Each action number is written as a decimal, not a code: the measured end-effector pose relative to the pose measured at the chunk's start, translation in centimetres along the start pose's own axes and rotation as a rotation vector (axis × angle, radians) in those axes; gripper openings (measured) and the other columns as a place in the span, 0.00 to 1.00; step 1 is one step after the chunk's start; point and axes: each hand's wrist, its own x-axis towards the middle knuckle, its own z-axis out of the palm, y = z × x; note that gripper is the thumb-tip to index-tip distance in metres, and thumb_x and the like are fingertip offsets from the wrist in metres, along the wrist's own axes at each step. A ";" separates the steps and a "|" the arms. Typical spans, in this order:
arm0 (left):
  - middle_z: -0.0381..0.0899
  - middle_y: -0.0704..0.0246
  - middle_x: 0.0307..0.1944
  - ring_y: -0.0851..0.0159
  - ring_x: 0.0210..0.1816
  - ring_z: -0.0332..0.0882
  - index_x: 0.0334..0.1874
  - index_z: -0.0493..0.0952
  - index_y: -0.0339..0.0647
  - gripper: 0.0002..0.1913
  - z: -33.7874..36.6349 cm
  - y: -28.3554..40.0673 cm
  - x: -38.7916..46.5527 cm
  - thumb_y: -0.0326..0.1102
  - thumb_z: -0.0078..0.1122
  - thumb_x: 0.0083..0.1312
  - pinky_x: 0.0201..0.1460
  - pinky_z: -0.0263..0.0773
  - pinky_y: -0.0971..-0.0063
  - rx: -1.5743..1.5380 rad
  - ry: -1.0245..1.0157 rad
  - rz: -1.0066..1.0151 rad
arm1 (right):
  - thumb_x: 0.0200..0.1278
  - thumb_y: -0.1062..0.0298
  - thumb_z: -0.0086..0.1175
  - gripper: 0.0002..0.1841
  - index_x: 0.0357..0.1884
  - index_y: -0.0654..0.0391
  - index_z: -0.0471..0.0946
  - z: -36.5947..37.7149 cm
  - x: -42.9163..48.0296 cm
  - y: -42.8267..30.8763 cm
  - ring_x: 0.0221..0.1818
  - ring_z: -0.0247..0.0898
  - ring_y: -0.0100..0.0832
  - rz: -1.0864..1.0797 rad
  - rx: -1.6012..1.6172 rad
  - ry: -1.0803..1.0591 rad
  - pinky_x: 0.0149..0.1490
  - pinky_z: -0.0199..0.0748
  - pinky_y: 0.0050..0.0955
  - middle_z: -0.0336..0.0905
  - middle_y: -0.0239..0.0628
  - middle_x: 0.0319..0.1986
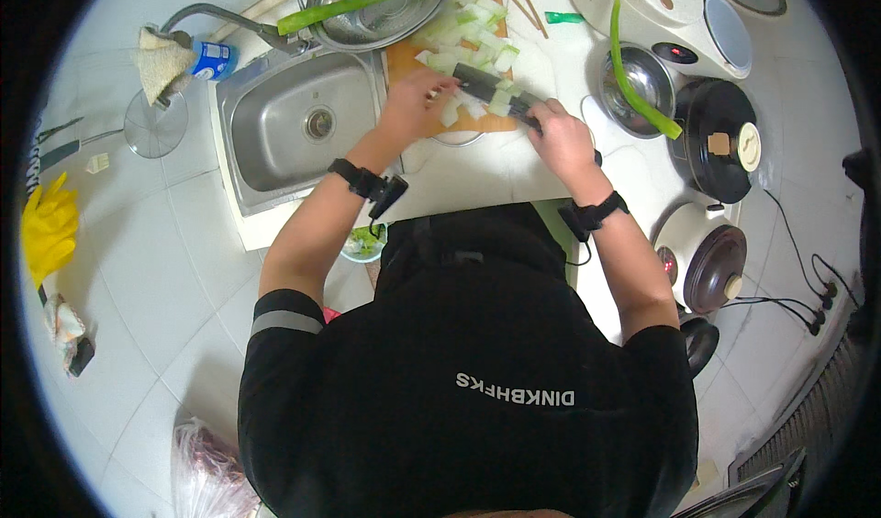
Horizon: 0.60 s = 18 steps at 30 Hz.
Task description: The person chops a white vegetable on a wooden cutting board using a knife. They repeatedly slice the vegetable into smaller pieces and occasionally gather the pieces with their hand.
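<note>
My right hand point(561, 136) grips the handle of a kitchen knife with a broad dark blade point(480, 83). A few pale green slices of a melon-like vegetable point(504, 95) lie on or cling to the blade. The knife is held over a wooden cutting board point(402, 60). My left hand point(418, 101) is at the board's left edge, close to the blade's far end, with its fingers curled. Whether it holds a slice is not clear. Many cut pieces of the same vegetable point(475, 33) are heaped on the far part of the board.
A steel sink point(268, 132) with a faucet point(213, 10) lies left of the board. A green stalk point(351, 9) crosses a steel basin point(337, 40); another stalk point(630, 84) rests over a steel bowl point(661, 81). Chopsticks point(526, 2) lie beyond, and cookers point(712, 139) line the right.
</note>
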 end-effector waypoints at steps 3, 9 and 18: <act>0.86 0.62 0.43 0.59 0.39 0.84 0.53 0.85 0.42 0.14 2.5 3.1 0.1 0.34 0.69 0.66 0.46 0.79 0.68 0.058 -0.192 0.323 | 0.59 0.66 0.64 0.11 0.44 0.53 0.80 0.7 1.0 -0.3 0.38 0.83 0.48 -0.053 -0.042 -0.029 0.44 0.82 0.45 0.80 0.41 0.41; 0.85 0.61 0.42 0.57 0.39 0.84 0.48 0.87 0.40 0.11 3.4 3.5 0.9 0.30 0.69 0.64 0.45 0.78 0.67 -0.011 -0.214 0.022 | 0.64 0.71 0.55 0.06 0.42 0.53 0.79 1.4 1.7 -0.4 0.39 0.84 0.47 -0.109 -0.106 -0.087 0.42 0.82 0.44 0.79 0.42 0.40; 0.86 0.58 0.39 0.56 0.39 0.86 0.45 0.87 0.36 0.09 3.7 0.8 3.1 0.28 0.69 0.64 0.44 0.80 0.68 0.130 -0.291 -0.090 | 0.64 0.72 0.54 0.08 0.44 0.54 0.78 1.6 0.7 -1.1 0.39 0.84 0.44 -0.255 -0.193 -0.123 0.40 0.82 0.41 0.79 0.39 0.42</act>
